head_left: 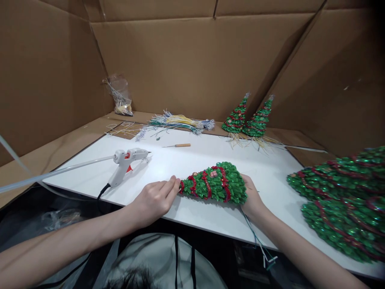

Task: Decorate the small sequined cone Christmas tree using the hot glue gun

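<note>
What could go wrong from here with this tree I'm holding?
The wires hanging below the tree, past the edge of the table, could snag. Your left arm might drag the cord of the glue gun and topple it; I can't tell whether it's hot. The wooden-handled spike, lying loose, could prick someone reaching past.

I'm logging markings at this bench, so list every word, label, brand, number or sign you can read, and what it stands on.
None: no text can be read anywhere in the picture.
Glue gun: any marking is too small to make out.
Bag: too small and blurred to tell whether it bears print.
Held tree: no lettering shows.
</note>
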The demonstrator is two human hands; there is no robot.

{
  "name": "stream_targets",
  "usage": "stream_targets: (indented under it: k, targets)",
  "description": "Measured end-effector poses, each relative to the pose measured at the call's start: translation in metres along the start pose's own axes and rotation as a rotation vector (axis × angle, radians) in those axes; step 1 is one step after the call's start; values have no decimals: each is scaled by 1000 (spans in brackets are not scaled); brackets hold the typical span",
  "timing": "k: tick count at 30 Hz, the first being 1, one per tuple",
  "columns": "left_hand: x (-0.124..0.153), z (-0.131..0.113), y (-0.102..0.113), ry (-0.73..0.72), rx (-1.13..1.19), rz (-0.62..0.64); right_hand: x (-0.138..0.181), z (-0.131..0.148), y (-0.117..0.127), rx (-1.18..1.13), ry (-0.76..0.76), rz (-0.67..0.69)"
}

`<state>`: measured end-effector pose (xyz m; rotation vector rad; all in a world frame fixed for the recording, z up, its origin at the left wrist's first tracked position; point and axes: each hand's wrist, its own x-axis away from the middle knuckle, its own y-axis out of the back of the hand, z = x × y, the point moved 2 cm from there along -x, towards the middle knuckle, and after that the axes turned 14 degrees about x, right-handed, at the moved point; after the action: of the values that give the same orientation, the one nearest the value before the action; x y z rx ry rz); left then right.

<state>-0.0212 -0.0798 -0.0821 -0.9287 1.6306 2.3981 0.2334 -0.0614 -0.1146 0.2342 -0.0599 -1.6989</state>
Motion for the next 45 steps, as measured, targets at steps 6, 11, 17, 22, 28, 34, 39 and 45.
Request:
stream_targets:
  k: [6, 11, 17, 22, 28, 34, 39, 45]
  targets:
    - [-5, 4, -10, 10, -15, -29, -3, 1, 3, -14, -26, -18]
    - [-9, 6, -15, 10, -32, -31, -5, 2, 3, -34, -30, -27]
    - [-10, 8, -16, 21, -28, -45, -7, -1, 3, -44, -14, -49]
    - [-10, 8, -17, 29, -13, -42, -6, 0, 3, -46, -19, -60]
    - [-11, 8, -17, 37, -6, -49, -5, 1, 3, -83, -44, -59]
    - [-11, 8, -17, 44, 6, -56, -6, 1, 3, -77, -71, -53]
    - [-11, 9, -18, 45, -8, -52, -6, 1, 4, -58, -71, -61]
    - [-10, 8, -17, 45, -11, -55, -7, -1, 4, -4, -51, -50]
